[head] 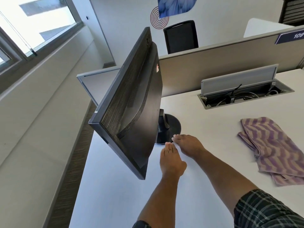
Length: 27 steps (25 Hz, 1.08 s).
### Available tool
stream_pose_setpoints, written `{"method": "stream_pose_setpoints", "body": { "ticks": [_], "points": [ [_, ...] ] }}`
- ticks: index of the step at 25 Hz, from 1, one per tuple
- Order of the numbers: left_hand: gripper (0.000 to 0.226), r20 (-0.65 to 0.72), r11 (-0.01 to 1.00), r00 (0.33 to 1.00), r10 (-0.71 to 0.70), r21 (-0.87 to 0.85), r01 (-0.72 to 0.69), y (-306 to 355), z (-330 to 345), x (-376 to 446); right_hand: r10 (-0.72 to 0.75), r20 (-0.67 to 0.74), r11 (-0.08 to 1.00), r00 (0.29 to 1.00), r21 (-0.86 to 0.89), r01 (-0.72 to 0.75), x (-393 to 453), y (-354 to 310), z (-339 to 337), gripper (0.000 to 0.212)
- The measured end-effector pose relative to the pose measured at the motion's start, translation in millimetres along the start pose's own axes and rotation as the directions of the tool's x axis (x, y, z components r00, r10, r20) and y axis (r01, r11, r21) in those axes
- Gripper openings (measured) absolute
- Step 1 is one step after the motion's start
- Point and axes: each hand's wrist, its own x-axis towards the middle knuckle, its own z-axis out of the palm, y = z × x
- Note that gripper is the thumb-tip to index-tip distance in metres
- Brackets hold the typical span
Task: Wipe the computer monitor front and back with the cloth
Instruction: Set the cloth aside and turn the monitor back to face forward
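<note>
- On the white tabletop (205,129), just past both hands: the round black base (171,127) of the computer monitor (131,102).
- Left hand (171,162): flat, fingers straight and together, tips at the near rim of the base, holding nothing.
- Right hand (189,144): flat too, fingers straight, tips touching or almost touching the same rim, just right of the left hand. No grip closed on anything.
- Up and to the left of both hands: the monitor, standing on its base, dark ribbed back turned this way. Screen side facing away, so cannot tell if clean or not.
- Well off to the right of the right hand: the cloth (273,148), purple and tan stripes, lying loose and crumpled on the tabletop. Not touched by either hand.
- Farther back, beyond the cloth: an open cable box (243,94) with wires inside, and a grey divider wall (222,63).
- Looks like a turning or moving step, with both hands at the base.
- No wiping going on right now, with the cloth lying apart from the hands.
- Hard to tell which side is done. No streaks or wet marks to see on the back.
- Likely still to do: pick up the cloth, rub at least the side now facing this way.
</note>
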Motion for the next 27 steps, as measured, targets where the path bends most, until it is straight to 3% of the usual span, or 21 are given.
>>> {"method": "stream_pose_setpoints", "body": {
  "ticks": [2, 4, 5, 7, 8, 10, 11, 12, 13, 14, 16, 19, 23, 25, 27],
  "points": [
    [0.063, -0.05, 0.996, 0.995, 0.086, -0.005, -0.087, 4.0, -13.5, -13.1, 0.112, -0.049, 0.983, 0.993, 0.152, -0.103, -14.0, -4.4, 2.5, 0.035],
    [0.049, -0.061, 0.953, 0.96, 0.273, 0.157, -0.261, 7.6, -35.3, -27.3, 0.26, -0.122, 0.919, 0.958, 0.336, -0.207, -38.8, -17.1, 0.3, 0.02],
    [0.042, -0.044, 0.901, 0.922, 0.385, 0.232, -0.366, 8.1, -46.2, -33.7, 0.366, -0.128, 0.833, 0.922, 0.486, -0.263, -45.1, -34.1, -1.6, 0.022],
    [0.023, -0.054, 0.786, 0.826, 0.562, 0.345, -0.512, 5.1, -67.8, -44.4, 0.512, -0.028, 0.595, 0.858, 0.733, -0.331, -51.1, -84.4, -13.9, 0.03],
    [0.016, -0.106, 0.744, 0.772, 0.627, 0.377, -0.552, 2.5, -77.6, -46.6, 0.41, 0.198, 0.492, 0.89, 0.774, -0.399, -69.6, -113.2, -36.5, 0.023],
    [0.011, -0.322, 0.667, 0.585, 0.744, 0.413, -0.62, -0.8, -99.8, -50.3, 0.535, 0.175, 0.463, 0.827, 0.757, -0.46, -74.3, -127.3, -55.7, 0.012],
    [0.013, -0.44, 0.627, 0.453, 0.775, 0.452, -0.634, 0.9, -113.6, -53.6, 0.452, 0.168, 0.469, 0.876, 0.791, -0.394, -76.2, -129.6, -45.4, 0.01],
    [0.015, -0.53, 0.597, 0.327, 0.783, 0.492, -0.633, 4.0, -131.4, -58.8, 0.413, -0.08, 0.528, 0.907, 0.833, -0.166, -79.1, -135.4, -21.5, 0.009],
    [0.017, -0.571, 0.576, 0.239, 0.786, 0.534, -0.619, 8.4, -151.7, -64.9, 0.461, -0.18, 0.515, 0.869, 0.852, -0.096, -79.5, -140.5, -15.1, 0.012],
    [0.019, -0.589, 0.568, 0.193, 0.785, 0.558, -0.605, 13.6, -173.4, -72.1, 0.415, -0.26, 0.497, 0.872, 0.867, 0.022, -85.5, -143.5, -6.3, 0.022],
    [0.023, -0.627, 0.624, 0.22, 0.747, 0.549, -0.556, 20.5, -215.0, -87.7, 0.363, -0.341, 0.539, 0.867, 0.836, 0.103, -87.8, -151.0, 7.2, 0.04],
    [0.02, -0.588, 0.73, 0.432, 0.684, 0.541, -0.418, 14.7, -271.3, -113.5, 0.372, -0.406, 0.58, 0.835, 0.804, 0.133, -77.6, -163.5, 6.7, 0.061],
    [0.026, -0.573, 0.879, 0.668, 0.475, 0.342, -0.331, -28.6, -322.7, -131.1, 0.344, -0.39, 0.609, 0.854, 0.785, 0.113, -84.5, -154.4, 8.9, 0.059],
    [0.023, -0.594, 0.919, 0.708, 0.382, 0.164, -0.358, -50.7, -327.8, -130.8, 0.281, -0.38, 0.65, 0.881, 0.751, 0.116, -85.9, -159.7, 10.2, 0.057],
    [0.018, -0.643, 0.914, 0.706, 0.298, -0.023, -0.406, -60.0, -319.3, -129.3, 0.269, -0.38, 0.684, 0.885, 0.722, 0.102, -82.7, -163.1, 12.9, 0.056]
  ]
}}
